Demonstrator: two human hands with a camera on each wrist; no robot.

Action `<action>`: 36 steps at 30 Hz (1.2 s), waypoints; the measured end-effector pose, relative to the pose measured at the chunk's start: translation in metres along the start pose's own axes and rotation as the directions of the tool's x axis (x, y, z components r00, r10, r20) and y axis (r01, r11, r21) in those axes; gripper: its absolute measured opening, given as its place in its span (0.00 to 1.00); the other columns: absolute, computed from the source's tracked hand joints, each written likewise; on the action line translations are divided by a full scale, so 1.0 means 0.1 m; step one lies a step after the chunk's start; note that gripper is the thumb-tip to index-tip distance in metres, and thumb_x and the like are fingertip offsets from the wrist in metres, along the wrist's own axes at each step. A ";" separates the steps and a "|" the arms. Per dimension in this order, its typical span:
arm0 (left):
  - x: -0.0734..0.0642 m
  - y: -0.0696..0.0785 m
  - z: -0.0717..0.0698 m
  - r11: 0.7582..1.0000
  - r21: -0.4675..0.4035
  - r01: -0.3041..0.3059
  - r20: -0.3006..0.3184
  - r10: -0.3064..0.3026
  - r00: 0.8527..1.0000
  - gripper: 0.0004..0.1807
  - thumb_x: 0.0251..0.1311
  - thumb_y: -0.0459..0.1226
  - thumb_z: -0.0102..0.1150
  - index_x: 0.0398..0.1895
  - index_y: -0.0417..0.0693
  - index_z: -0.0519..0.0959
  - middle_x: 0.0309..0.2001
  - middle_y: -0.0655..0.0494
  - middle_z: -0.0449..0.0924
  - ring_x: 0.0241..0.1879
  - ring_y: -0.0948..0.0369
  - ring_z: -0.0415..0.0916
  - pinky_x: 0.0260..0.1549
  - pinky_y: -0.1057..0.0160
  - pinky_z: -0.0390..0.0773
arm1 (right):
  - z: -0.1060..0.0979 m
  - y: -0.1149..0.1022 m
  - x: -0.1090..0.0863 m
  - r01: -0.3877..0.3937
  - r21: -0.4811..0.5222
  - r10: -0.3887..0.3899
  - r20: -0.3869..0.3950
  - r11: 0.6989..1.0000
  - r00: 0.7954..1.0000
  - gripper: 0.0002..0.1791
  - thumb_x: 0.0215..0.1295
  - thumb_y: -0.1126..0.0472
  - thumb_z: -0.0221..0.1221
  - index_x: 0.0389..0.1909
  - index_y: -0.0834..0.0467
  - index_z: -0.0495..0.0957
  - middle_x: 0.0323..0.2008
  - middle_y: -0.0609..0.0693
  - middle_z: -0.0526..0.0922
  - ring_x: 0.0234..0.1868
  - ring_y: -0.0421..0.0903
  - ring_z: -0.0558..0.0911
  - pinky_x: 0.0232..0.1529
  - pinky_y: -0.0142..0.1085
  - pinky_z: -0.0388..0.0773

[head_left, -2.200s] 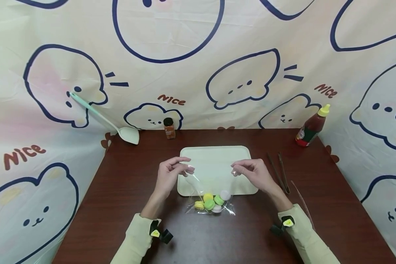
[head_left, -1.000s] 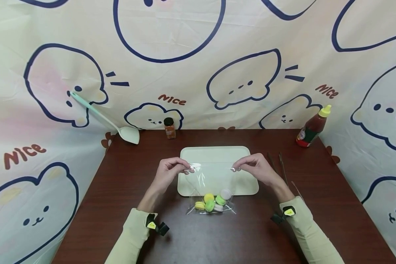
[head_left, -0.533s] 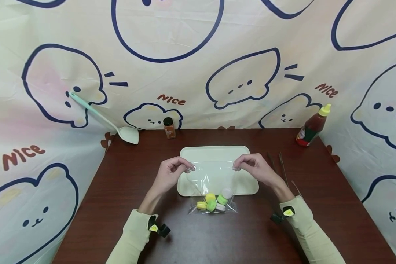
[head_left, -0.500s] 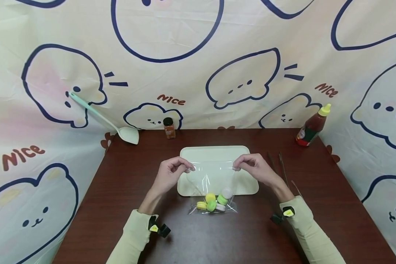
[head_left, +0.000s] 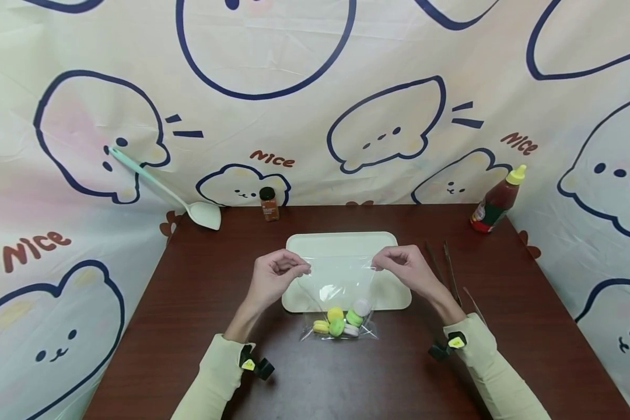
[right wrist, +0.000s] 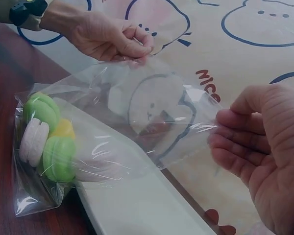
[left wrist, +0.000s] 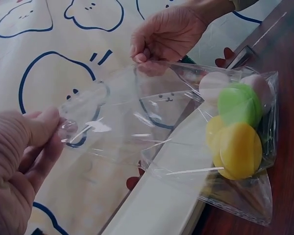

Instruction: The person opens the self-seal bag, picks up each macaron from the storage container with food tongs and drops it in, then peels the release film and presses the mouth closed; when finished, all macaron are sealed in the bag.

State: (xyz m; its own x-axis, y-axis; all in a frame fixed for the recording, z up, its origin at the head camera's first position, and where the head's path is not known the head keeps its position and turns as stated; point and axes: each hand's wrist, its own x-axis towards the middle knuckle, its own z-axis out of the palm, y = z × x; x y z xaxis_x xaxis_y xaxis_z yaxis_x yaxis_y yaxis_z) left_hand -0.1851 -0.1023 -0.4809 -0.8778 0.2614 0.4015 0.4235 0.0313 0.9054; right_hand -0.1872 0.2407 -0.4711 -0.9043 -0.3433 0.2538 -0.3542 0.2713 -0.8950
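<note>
A clear plastic bag [head_left: 341,286] hangs spread between both hands, its mouth upward. My left hand [head_left: 273,277] pinches the top left corner between thumb and fingers. At the opposite corner, my right hand [head_left: 406,269] pinches the film the same way. Several macarons lie in the bottom of the bag: yellow macarons [left wrist: 240,151], green macarons [right wrist: 59,160] and pale macarons [right wrist: 34,142]. The bag's lower edge is at the near side of a cream tray [head_left: 346,243], and the film overlaps the tray in the head view.
Brown tongs [head_left: 451,274] and a thin strip [head_left: 475,306] lie right of the tray, partly behind the right arm. A red sauce bottle [head_left: 496,201], a spice jar [head_left: 269,204] and a pale green spatula [head_left: 205,215] stand along the back of the dark table [head_left: 315,379].
The bag's top edge has been drawn straight and flat between the hands. The macarons have shifted slightly right with the bag. The left hand's fingers have moved a little at the corner.
</note>
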 end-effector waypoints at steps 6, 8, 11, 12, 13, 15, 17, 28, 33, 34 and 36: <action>0.01 0.01 -0.01 0.999 0.034 -0.010 -0.013 0.010 1.000 0.05 0.63 0.25 0.69 0.40 0.38 0.84 0.36 0.44 0.90 0.34 0.50 0.89 0.37 0.64 0.86 | 0.02 -0.01 0.03 0.051 -0.015 -0.051 -0.024 0.999 0.998 0.07 0.71 0.66 0.64 0.35 0.55 0.90 0.33 0.50 0.89 0.36 0.48 0.86 0.41 0.35 0.82; 0.01 0.01 -0.01 0.999 0.032 -0.003 -0.012 0.004 1.000 0.08 0.64 0.26 0.69 0.45 0.39 0.83 0.37 0.44 0.90 0.35 0.48 0.89 0.38 0.64 0.86 | 0.02 -0.02 0.04 0.065 -0.026 -0.065 -0.034 0.998 0.997 0.07 0.71 0.66 0.65 0.34 0.55 0.90 0.33 0.49 0.89 0.37 0.46 0.85 0.41 0.35 0.81; 0.01 0.03 -0.02 1.000 0.015 0.021 -0.015 -0.021 1.000 0.16 0.64 0.26 0.68 0.54 0.40 0.80 0.38 0.43 0.90 0.37 0.48 0.89 0.39 0.64 0.86 | 0.04 -0.02 0.04 0.083 -0.031 -0.084 -0.040 0.996 0.996 0.07 0.70 0.68 0.64 0.34 0.57 0.90 0.33 0.51 0.89 0.37 0.44 0.85 0.43 0.35 0.81; 0.01 0.03 -0.01 0.999 0.011 0.031 -0.016 -0.031 0.999 0.18 0.64 0.26 0.68 0.56 0.41 0.79 0.39 0.43 0.90 0.38 0.48 0.90 0.40 0.64 0.86 | 0.04 -0.02 0.04 0.090 -0.030 -0.092 -0.043 0.995 0.995 0.07 0.70 0.69 0.64 0.34 0.58 0.89 0.33 0.52 0.89 0.37 0.43 0.85 0.43 0.34 0.80; 0.01 0.04 -0.01 0.999 0.004 0.039 -0.018 -0.039 0.999 0.20 0.65 0.26 0.68 0.58 0.41 0.78 0.39 0.42 0.90 0.39 0.48 0.90 0.41 0.64 0.86 | 0.04 -0.01 0.04 0.098 -0.033 -0.100 -0.047 0.995 0.994 0.07 0.70 0.70 0.64 0.34 0.59 0.89 0.33 0.53 0.89 0.38 0.42 0.85 0.43 0.34 0.80; 0.00 0.05 0.01 0.999 -0.016 0.051 -0.030 -0.052 0.998 0.21 0.65 0.27 0.68 0.59 0.41 0.78 0.40 0.42 0.90 0.39 0.49 0.90 0.42 0.64 0.86 | 0.06 -0.01 0.05 0.122 -0.034 -0.123 -0.060 0.992 0.991 0.06 0.69 0.72 0.64 0.35 0.61 0.89 0.36 0.56 0.89 0.41 0.43 0.85 0.46 0.32 0.80; -0.02 0.05 0.03 0.998 -0.032 0.046 -0.043 -0.047 0.998 0.20 0.65 0.27 0.69 0.59 0.39 0.78 0.40 0.41 0.90 0.40 0.50 0.90 0.43 0.64 0.86 | 0.08 -0.02 0.06 0.150 -0.052 -0.153 -0.080 0.987 0.985 0.05 0.67 0.74 0.65 0.36 0.64 0.88 0.41 0.59 0.89 0.46 0.46 0.85 0.49 0.32 0.79; -0.12 0.06 0.07 0.995 -0.097 -0.002 -0.049 -0.002 0.999 0.16 0.67 0.24 0.65 0.56 0.35 0.78 0.42 0.36 0.89 0.40 0.48 0.90 0.43 0.61 0.86 | 0.47 -0.52 0.27 0.312 -0.274 -0.318 0.024 0.910 0.948 0.20 0.62 0.61 0.74 0.55 0.52 0.85 0.51 0.46 0.88 0.56 0.45 0.82 0.57 0.46 0.79; -0.14 0.10 0.07 0.996 -0.085 -0.016 -0.023 0.014 1.000 0.16 0.67 0.24 0.65 0.56 0.36 0.78 0.41 0.38 0.89 0.40 0.50 0.90 0.42 0.60 0.87 | 0.73 -0.69 0.42 0.373 -0.315 -0.343 0.145 0.873 0.928 0.21 0.62 0.57 0.75 0.55 0.53 0.84 0.49 0.46 0.88 0.54 0.45 0.84 0.57 0.47 0.80; -0.14 0.11 0.07 0.996 -0.085 -0.019 -0.022 0.017 1.000 0.16 0.66 0.24 0.64 0.56 0.35 0.78 0.41 0.38 0.89 0.40 0.51 0.90 0.42 0.60 0.87 | 0.77 -0.70 0.46 0.368 -0.332 -0.330 0.166 0.869 0.929 0.22 0.61 0.56 0.76 0.55 0.53 0.84 0.49 0.46 0.88 0.54 0.46 0.84 0.56 0.47 0.81; -0.15 0.12 0.08 0.996 -0.092 -0.019 -0.021 0.017 1.000 0.16 0.66 0.23 0.64 0.56 0.34 0.78 0.41 0.37 0.89 0.41 0.55 0.90 0.42 0.60 0.87 | 0.84 -0.70 0.52 0.351 -0.359 -0.294 0.204 0.865 0.934 0.22 0.61 0.53 0.76 0.55 0.53 0.85 0.48 0.46 0.88 0.53 0.45 0.84 0.56 0.47 0.80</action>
State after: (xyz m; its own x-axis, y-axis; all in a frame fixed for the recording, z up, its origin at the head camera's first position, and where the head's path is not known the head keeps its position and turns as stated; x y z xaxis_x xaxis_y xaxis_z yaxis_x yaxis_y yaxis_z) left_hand -0.1653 -0.0980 -0.4768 -0.8749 0.2415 0.4198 0.4177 -0.0625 0.9064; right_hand -0.1895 0.1286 -0.4264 -0.6917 -0.5838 0.4250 -0.7090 0.4370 -0.5535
